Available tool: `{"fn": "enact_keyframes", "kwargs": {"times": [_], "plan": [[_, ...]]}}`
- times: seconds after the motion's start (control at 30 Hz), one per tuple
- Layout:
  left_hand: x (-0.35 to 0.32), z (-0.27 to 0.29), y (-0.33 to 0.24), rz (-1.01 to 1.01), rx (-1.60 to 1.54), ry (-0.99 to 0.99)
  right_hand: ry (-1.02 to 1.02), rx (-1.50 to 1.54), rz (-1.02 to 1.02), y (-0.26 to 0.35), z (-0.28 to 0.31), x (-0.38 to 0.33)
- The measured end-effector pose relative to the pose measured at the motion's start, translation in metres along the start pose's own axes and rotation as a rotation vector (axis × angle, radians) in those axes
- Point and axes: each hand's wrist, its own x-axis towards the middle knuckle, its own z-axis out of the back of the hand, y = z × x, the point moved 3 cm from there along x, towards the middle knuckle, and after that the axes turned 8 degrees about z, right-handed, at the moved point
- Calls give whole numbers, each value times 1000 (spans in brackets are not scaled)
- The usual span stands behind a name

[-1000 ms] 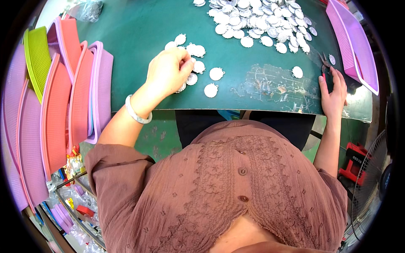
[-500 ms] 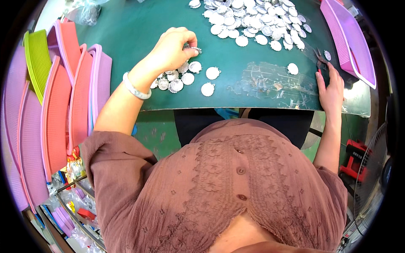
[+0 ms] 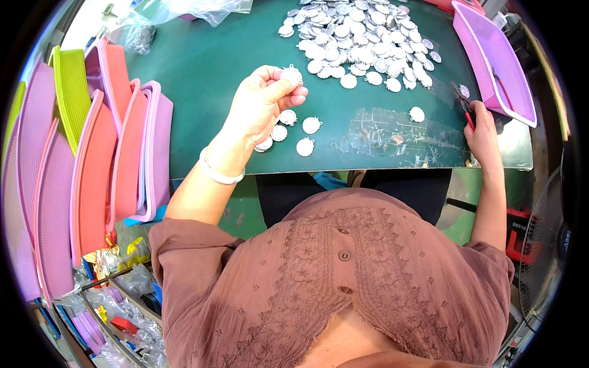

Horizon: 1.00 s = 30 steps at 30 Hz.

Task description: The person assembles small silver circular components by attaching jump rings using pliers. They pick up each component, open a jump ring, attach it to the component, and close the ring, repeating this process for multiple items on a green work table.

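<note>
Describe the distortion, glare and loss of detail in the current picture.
Head view: black fills the corners, and the stacked baskets at left bow along the fisheye rim; head view: the green table glares pale at its right front corner; head view: the disc in the left hand looks nearly white, its surface detail hard to read.

Left hand (image 3: 261,103) in a thumb-and-finger pinch, right hand (image 3: 483,130) in a curl
</note>
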Motion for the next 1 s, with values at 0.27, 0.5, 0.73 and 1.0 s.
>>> {"fn": "enact_keyframes", "kwargs": {"times": [0.27,0.5,0.73,1.0], "plan": [[-10,-4,1,-27,0,-7,-77,168,-136,14,13,6],[8,13,2,43,425,-9,-55,94,-117,15,8,4],[17,17,13,-211,1217,-154,-56,41,-57,13,-7,-2],[-10,26,6,-487,1458,144,-82,-7,-21,15,-10,-4]]}}
